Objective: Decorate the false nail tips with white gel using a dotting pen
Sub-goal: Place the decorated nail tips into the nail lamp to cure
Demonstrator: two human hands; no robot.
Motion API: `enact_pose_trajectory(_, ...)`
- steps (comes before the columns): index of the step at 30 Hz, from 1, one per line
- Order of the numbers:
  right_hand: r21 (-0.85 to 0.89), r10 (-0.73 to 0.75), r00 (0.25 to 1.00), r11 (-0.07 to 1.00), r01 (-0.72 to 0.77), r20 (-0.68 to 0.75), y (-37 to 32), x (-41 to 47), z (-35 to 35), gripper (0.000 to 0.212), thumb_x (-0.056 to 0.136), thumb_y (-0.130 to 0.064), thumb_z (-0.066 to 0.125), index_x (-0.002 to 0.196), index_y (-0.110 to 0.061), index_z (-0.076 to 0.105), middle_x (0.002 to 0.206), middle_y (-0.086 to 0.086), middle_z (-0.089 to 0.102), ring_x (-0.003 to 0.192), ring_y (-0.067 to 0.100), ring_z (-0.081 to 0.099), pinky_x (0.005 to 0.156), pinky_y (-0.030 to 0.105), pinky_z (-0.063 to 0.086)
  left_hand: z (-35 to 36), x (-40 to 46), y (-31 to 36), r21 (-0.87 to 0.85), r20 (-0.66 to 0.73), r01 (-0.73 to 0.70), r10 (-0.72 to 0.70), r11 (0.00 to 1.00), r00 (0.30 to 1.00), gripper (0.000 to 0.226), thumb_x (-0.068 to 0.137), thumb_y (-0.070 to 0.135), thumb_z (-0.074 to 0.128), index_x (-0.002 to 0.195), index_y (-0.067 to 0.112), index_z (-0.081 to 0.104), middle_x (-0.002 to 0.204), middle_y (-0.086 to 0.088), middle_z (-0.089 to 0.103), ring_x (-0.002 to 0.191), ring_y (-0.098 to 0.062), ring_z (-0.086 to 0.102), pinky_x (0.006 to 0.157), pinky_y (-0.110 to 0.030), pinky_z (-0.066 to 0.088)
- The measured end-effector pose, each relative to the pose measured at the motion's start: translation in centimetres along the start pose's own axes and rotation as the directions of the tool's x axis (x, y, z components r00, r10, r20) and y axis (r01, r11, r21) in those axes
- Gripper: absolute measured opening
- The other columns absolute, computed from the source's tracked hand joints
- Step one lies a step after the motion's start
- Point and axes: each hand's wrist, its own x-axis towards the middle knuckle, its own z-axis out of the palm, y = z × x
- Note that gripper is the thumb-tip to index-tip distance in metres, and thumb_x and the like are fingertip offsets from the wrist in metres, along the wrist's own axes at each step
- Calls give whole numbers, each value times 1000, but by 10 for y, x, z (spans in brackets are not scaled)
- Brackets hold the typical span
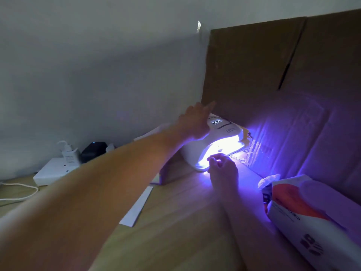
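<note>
On wooden desk: lit UV nail lamp (218, 145) (display glowing). Left hand (195, 122) rests atop it, forefinger extended; right hand (222, 167) at its mouth, fingers loosely curled, contents indiscernible.

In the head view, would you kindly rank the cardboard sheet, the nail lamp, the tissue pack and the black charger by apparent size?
1. cardboard sheet
2. tissue pack, though nearness inflates it
3. nail lamp
4. black charger
</note>
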Motion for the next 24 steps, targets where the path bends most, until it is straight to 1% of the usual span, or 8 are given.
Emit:
enact_pose_trajectory(2, 0, -6, 1000, 1000, 6, -10, 0, 0, -1, 16, 84, -10, 51, 76, -20, 59, 56, -1, 56, 67, 21, 53, 51, 23, 31, -19, -21, 5, -76, -79, -100, 94, 992, 992, 68, 85, 2, 43, 146, 18, 18, 141, -12, 31, 130, -29, 28, 106, -38, 28)
enact_pose_trajectory(4, 22, -20, 999, 1000, 21, -27, 0, -1, -2, 15, 85, -8, 52, 76, -18, 59, 52, -3, 53, 61, 21, 51, 50, 14, 35, -41, -48, 8, -107, -218, -217, 190, 970, 957, 59, 85, 3, 46, 141, 13, 30, 133, -13, 42, 123, -28, 38, 102, -31, 30)
enact_pose_trajectory(8, 47, -77, 993, 996, 81, -89, -9, -9, -5, 11, 85, -6, 52, 80, -7, 62, 53, -3, 51, 52, 13, 46, 47, 13, 34, -93, -119, -6, -143, -434, -360, 269, 922, 860, 48, 79, 14, 43, 127, 11, 50, 101, -4, 57, 87, -12, 50, 86, -23, 39)
enact_pose_trajectory(11, 82, -143, 975, 984, 158, -170, -24, -18, -10, 11, 84, -6, 51, 82, -4, 62, 52, -6, 57, 50, 5, 48, 49, 17, 31, -120, -178, -35, -127, -512, -297, 194, 946, 837, 35, 81, 12, 45, 114, 14, 57, 83, 7, 55, 74, -2, 49, 69, -5, 33)
enact_pose_trajectory(15, 166, -292, 926, 927, 335, -239, -69, -39, -19, 15, 79, -12, 46, 80, -9, 61, 46, -32, 51, 49, -12, 47, 53, 6, 32, -125, -261, -75, -147, -554, -125, 23, 981, 832, 25, 83, 11, 45, 98, 28, 57, 74, 8, 58, 65, -9, 51, 64, -17, 41)
enact_pose_trajectory(18, 323, -379, 898, 841, 435, -223, -118, -64, -20, 17, 74, -17, 41, 68, -28, 53, 46, -22, 52, 48, -2, 44, 54, 15, 31, -112, -316, -100, -224, -528, -45, -82, 974, 845, 23, 85, 13, 45, 89, 33, 55, 67, 8, 57, 56, -22, 50, 56, -28, 43)
enact_pose_trajectory(21, 430, -544, 818, 703, 566, -188, -156, -103, -13, 24, 73, -11, 40, 69, -31, 52, 47, -15, 47, 46, 3, 38, 49, 16, 28, -93, -363, -111, -276, -546, -16, -143, 961, 825, 14, 87, 19, 48, 85, 31, 55, 56, 1, 44, 47, -7, 39, 45, -15, 33)
enact_pose_trajectory(24, 424, -703, 707, 664, 615, 76, -170, -150, 4, 25, 76, -6, 41, 76, -28, 53, 49, -1, 45, 41, 7, 36, 45, 11, 28, -70, -395, -115, -421, -525, 37, -277, 906, 805, 13, 86, 18, 48, 82, 25, 58, 52, -4, 37, 44, -8, 31, 42, -19, 25)
